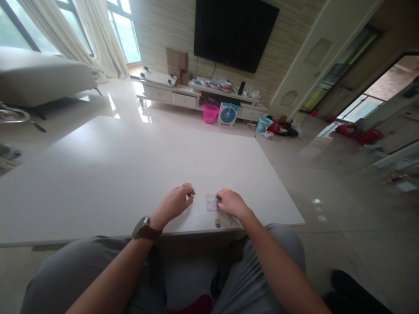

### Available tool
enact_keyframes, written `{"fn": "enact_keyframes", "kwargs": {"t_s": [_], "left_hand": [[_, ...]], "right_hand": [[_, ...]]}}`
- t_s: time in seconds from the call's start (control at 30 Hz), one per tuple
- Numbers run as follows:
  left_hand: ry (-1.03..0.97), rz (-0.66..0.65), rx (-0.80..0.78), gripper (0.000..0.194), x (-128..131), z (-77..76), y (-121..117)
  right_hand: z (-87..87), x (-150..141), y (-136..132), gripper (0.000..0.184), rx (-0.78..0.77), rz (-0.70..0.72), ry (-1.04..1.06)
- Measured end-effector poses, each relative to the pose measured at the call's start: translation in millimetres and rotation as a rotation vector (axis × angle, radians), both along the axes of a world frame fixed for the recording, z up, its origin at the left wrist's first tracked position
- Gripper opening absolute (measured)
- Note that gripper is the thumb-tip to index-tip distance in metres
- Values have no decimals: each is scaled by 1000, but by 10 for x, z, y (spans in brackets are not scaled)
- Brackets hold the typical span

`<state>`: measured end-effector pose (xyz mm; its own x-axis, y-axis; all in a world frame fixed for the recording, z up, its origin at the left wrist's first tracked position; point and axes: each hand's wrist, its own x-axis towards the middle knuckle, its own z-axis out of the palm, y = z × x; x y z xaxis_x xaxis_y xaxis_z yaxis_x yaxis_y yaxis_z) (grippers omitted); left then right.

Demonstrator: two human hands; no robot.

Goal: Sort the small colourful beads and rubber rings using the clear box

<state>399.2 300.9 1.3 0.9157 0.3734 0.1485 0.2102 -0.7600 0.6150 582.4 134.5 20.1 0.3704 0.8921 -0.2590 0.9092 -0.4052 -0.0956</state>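
On the white table point(131, 174), near its front edge, is a small clear plastic box point(210, 206) with compartments. My right hand point(231, 203) is at the box's right side, fingers pinched together over small green and purple pieces point(218, 199). Whether those pieces are in the fingers or in the box is too small to tell. To the left of the box, my left hand point(175, 203) hovers with curled fingers and a gap between thumb and forefinger; nothing shows in it. Just beyond its knuckles lies a thin reddish item point(186, 184), partly hidden.
A small yellow and blue cartoon figure point(218, 223) lies between the box and the table's front edge. Past the table stand a pink basket point(210, 114), a blue fan point(228, 113) and a low cabinet point(185, 100). A light blue basket point(262, 125) is on the floor.
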Motion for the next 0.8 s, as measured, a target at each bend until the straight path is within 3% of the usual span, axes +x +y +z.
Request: {"fn": "enact_keyframes", "kwargs": {"t_s": [0.27,0.8], "left_hand": [[16,-22,13,21,13,6,3],[64,-19,10,21,-4,-6,-9]], "right_hand": [[-39,-5,28,25,-33,32,-54],[-63,66,18,17,36,15,40]]}}
